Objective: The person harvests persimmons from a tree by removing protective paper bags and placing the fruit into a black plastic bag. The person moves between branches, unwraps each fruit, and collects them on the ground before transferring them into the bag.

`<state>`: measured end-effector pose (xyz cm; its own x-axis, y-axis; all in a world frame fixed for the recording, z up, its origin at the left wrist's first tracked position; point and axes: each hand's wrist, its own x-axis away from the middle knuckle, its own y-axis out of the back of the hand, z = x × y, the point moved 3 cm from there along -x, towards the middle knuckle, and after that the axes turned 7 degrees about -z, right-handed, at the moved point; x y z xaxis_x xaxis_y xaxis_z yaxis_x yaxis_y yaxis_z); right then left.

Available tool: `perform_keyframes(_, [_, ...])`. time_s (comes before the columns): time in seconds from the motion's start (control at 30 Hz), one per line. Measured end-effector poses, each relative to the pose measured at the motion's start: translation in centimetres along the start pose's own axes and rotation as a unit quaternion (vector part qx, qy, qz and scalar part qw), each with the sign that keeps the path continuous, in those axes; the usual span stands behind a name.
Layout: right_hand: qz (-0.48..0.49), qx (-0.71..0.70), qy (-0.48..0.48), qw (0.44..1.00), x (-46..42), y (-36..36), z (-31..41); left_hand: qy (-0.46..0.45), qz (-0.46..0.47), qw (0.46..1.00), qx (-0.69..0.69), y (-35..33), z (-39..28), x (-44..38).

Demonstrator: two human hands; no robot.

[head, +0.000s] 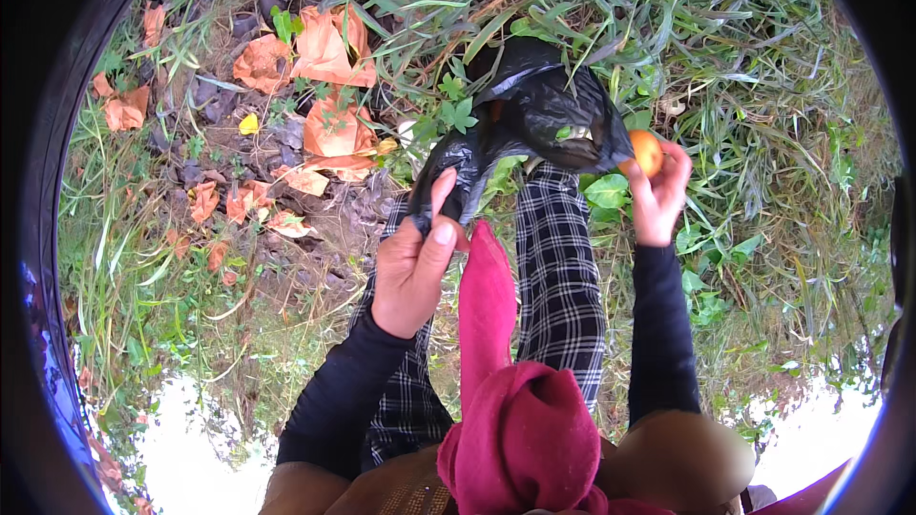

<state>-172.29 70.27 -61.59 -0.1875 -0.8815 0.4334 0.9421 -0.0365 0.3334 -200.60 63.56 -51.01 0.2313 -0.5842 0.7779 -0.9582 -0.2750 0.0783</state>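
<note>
My left hand (415, 275) pinches one end of a black plastic bag (554, 107), with its index finger pointing up. The bag stretches up and to the right over the grass and looks bulky, though what lies inside is mostly hidden. Out at the right, my right hand (662, 193) holds a round orange fruit (646, 151) between thumb and fingers. The thumb of that hand lies against the bag's right edge; whether it grips the plastic too I cannot tell. The fruit is outside the bag.
Crumpled orange paper pieces (333, 46) lie scattered over the bare soil at left, near a yellow leaf (249, 124). Long grass (751, 107) covers the right side. My legs in checked trousers (562, 265) stand below the bag, and a pink scarf (490, 300) hangs between my arms.
</note>
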Motion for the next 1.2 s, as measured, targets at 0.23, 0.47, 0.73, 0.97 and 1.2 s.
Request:
perform_keyframes(0.23, [0.21,0.234,0.246,0.917,1.5,-11.3,9.7,-0.026,0.016,0.999,-0.042,-1.0,-0.1,1.1])
perform_keyframes(0.47, [0.384,0.479,0.103,0.782,0.5,-15.9,1.1,0.019,-0.062,0.993,0.101,0.2,0.6,1.4])
perform_keyframes(0.73, [0.327,0.388,0.168,0.845,0.0,-14.3,3.0,-0.006,-0.098,0.989,0.108,1.1,0.7,2.4])
perform_keyframes(0.97, [0.147,0.029,0.032,0.988,-9.8,-9.5,10.3,-0.011,-0.066,0.99,0.128,1.9,1.3,2.5])
perform_keyframes(1.2, [0.346,0.35,0.177,0.852,-14.7,-19.4,11.3,0.045,-0.004,0.985,0.168,1.1,3.8,3.9])
